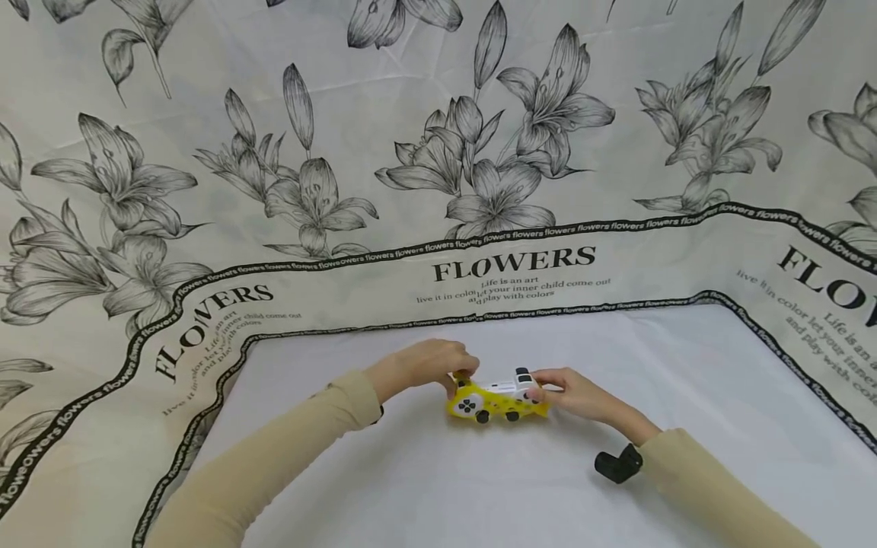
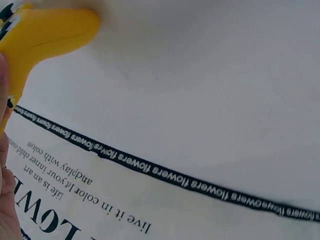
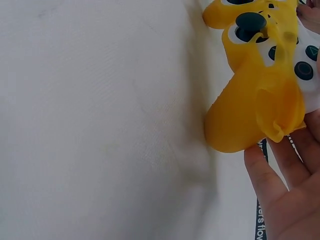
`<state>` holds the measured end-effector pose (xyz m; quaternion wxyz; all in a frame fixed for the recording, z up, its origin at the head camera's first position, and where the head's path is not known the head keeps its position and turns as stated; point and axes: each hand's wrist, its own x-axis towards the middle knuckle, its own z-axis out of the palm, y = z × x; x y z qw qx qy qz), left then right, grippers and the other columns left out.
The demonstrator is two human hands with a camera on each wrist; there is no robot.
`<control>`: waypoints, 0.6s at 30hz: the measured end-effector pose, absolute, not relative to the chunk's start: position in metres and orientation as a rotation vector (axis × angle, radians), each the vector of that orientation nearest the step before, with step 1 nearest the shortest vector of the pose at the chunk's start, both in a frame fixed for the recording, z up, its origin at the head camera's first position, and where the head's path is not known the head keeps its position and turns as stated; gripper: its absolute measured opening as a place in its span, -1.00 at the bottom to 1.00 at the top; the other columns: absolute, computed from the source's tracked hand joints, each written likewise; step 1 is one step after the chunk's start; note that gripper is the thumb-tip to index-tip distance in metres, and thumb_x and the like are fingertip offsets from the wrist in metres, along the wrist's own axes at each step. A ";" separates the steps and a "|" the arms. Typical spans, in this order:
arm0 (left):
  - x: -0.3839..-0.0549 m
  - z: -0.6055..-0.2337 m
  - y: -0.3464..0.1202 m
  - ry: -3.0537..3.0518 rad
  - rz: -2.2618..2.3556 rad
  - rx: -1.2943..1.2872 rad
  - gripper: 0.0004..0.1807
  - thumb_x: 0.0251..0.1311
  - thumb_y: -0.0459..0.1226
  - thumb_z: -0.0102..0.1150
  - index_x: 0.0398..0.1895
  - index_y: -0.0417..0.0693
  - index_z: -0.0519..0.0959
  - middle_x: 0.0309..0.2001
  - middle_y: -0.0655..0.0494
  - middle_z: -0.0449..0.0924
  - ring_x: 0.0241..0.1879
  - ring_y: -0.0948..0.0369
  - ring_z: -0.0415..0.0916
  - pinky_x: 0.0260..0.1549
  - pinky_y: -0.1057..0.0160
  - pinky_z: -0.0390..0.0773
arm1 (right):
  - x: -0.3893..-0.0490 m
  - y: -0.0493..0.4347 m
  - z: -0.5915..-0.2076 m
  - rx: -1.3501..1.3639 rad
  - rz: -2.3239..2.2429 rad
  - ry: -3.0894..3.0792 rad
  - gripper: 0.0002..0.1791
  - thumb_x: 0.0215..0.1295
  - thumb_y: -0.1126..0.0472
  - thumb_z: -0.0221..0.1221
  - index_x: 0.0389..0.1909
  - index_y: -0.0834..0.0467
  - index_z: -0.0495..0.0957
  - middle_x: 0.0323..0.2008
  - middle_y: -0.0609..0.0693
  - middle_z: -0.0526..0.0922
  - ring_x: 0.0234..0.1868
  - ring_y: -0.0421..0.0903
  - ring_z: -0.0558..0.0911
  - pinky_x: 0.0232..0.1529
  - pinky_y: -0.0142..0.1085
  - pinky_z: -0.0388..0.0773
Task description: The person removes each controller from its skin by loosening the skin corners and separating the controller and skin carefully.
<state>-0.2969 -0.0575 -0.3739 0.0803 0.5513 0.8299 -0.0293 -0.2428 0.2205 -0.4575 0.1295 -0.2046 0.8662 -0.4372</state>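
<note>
A white game controller (image 1: 505, 386) is partly covered by a yellow silicone cover (image 1: 492, 406), held just at the tabletop in the head view. My left hand (image 1: 432, 361) pinches the cover at the controller's left end, fingers bent over the top edge. At the other end, my right hand (image 1: 581, 393) grips the white right side between thumb and fingers. In the right wrist view, the cover (image 3: 237, 110) is bunched and folded at this end, and bare white shell with dark buttons (image 3: 304, 70) shows beside it. Only one yellow grip (image 2: 55, 30) appears in the left wrist view.
A white cloth (image 1: 425, 487) covers the table. Behind it rises a flower-printed cloth (image 1: 411, 76) with a black-edged lettered border (image 1: 370, 293). A black wrist device (image 1: 619, 463) sits by the right sleeve.
</note>
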 end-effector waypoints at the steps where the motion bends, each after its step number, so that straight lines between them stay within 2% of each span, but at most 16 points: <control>1: -0.297 -0.375 -0.060 2.481 -0.039 1.651 -0.65 -0.13 -0.09 0.38 -0.35 0.00 0.46 -0.40 0.20 0.52 -0.36 0.32 0.30 -0.38 0.46 0.30 | -0.242 0.221 -0.458 -0.587 -1.269 2.528 -0.48 0.38 0.01 0.09 0.18 0.31 0.47 0.09 0.20 0.60 0.20 0.20 0.47 0.21 0.23 0.34; 7: -0.296 -0.386 -0.073 2.499 0.221 1.607 -0.71 -0.05 -0.14 0.37 -0.30 -0.01 0.50 -0.29 0.24 0.61 -0.24 0.30 0.45 -0.20 0.45 0.45 | -0.240 0.217 -0.459 -0.573 -1.251 2.584 -0.49 0.38 0.00 0.10 0.16 0.29 0.50 0.04 0.15 0.63 0.16 0.15 0.51 0.19 0.18 0.39; 13: -0.291 -0.395 -0.080 2.519 0.415 1.538 -0.75 0.00 -0.22 0.36 -0.30 -0.07 0.51 -0.23 0.18 0.62 -0.19 0.29 0.46 -0.08 0.37 0.51 | -0.237 0.215 -0.457 -0.526 -1.259 2.595 -0.47 0.38 -0.02 0.10 0.18 0.29 0.48 0.08 0.18 0.61 0.21 0.21 0.47 0.22 0.23 0.33; 18: -0.288 -0.402 -0.084 2.513 0.525 1.516 -0.72 0.06 -0.27 0.32 -0.17 -0.12 0.52 -0.15 0.11 0.60 -0.12 0.24 0.47 0.00 0.27 0.52 | -0.237 0.216 -0.454 -0.529 -1.238 2.614 -0.47 0.38 -0.02 0.09 0.18 0.30 0.48 0.08 0.20 0.61 0.21 0.23 0.47 0.21 0.23 0.34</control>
